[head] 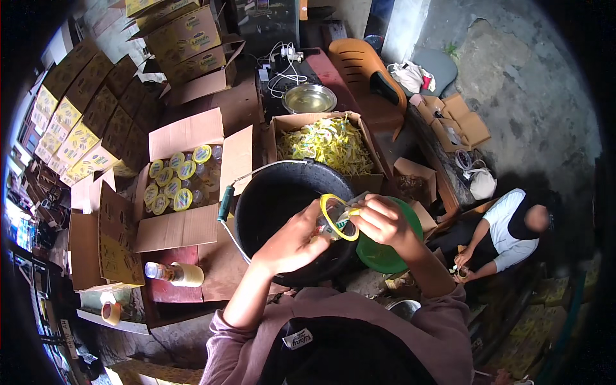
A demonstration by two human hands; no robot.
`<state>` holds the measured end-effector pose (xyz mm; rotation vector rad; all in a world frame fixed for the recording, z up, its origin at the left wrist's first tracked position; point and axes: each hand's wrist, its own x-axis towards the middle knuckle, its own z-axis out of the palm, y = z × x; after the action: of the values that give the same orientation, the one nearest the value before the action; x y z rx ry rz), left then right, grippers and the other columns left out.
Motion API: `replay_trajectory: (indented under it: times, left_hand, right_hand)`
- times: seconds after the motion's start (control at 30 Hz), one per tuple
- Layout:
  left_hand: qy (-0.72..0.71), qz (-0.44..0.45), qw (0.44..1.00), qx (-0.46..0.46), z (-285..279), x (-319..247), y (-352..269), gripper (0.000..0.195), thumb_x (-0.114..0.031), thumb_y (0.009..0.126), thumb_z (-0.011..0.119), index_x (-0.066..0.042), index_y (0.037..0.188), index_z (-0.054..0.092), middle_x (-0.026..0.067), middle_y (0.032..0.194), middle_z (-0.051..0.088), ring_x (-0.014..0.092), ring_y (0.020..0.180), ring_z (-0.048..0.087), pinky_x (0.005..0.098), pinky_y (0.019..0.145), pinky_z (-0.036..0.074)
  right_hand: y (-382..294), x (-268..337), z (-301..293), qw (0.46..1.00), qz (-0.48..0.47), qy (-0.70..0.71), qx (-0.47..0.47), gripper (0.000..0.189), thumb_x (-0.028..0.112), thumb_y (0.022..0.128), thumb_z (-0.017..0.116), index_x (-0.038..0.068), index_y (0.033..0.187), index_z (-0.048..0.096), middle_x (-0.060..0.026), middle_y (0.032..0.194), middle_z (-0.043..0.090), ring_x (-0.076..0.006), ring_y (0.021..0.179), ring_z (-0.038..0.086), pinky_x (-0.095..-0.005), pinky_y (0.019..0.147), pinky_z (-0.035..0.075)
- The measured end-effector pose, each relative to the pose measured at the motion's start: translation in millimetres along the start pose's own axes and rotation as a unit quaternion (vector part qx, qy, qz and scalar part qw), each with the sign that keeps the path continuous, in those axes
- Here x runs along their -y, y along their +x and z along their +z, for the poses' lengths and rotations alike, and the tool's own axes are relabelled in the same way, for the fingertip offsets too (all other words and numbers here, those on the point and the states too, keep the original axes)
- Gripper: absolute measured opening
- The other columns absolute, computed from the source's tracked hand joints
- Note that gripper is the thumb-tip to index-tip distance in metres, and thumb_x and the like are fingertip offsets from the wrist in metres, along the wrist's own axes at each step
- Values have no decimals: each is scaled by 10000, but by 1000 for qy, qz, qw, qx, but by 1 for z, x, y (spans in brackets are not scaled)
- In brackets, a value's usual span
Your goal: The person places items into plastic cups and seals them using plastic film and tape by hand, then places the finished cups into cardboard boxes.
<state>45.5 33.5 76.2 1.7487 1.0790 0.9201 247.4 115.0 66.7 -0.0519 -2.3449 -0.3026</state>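
My left hand (293,240) grips a clear plastic cup (328,227) tilted on its side, its yellow-edged rim turned to the right. At that rim, my right hand (382,219) pinches a piece of the yellow film lid (351,213); part of the film is hidden by the fingers. Both hands are above a black bucket (284,190) with a green-gripped wire handle (226,203). Just right of the bucket is a green plastic basin (385,257), partly covered by my right forearm.
Behind the bucket stands a carton of yellow film strips (327,142). An open carton (185,125) holds several sealed cups (183,198). Stacked cups (187,274) lie near tape (111,313). A metal bowl (309,98) and an orange chair (368,82) are farther back. Another person (505,226) sits right.
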Motion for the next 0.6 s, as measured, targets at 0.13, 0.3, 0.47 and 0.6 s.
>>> replay_trajectory:
  times: [0.13, 0.3, 0.47, 0.6]
  left_hand:
    - [34, 17, 988, -147, 26, -1, -1, 603, -88, 535, 775, -1, 1064, 501, 139, 965, 595, 220, 925, 599, 312, 834, 459]
    - [21, 50, 988, -148, 24, 5, -1, 525, -54, 575, 722, -20, 1050, 501, 154, 923, 610, 271, 869, 627, 321, 760, 490]
    - [10, 67, 994, -90, 20, 4, 3, 498, -24, 571, 686, -20, 1036, 509, 118, 912, 607, 238, 861, 620, 314, 774, 475]
    - [-29, 75, 996, -43, 17, 1, 5, 459, -16, 578, 680, -14, 1010, 524, 99, 904, 606, 193, 852, 614, 300, 774, 466]
  right_hand:
    - [2, 3, 3, 999, -17, -20, -35, 145, 9, 547, 629, -8, 687, 598, -34, 655, 501, -151, 624, 507, -287, 595, 488]
    - [4, 7, -3, 999, -28, -34, -25, 142, -4, 544, 627, -8, 682, 594, -30, 654, 495, -146, 610, 493, -277, 589, 486]
    - [-3, 8, -5, 999, -22, -20, -30, 133, -19, 545, 623, -10, 673, 590, -32, 652, 489, -143, 605, 490, -268, 584, 486]
    - [-4, 9, -9, 999, -30, -34, -14, 130, -20, 562, 627, -11, 689, 603, -43, 683, 514, -144, 625, 507, -270, 597, 495]
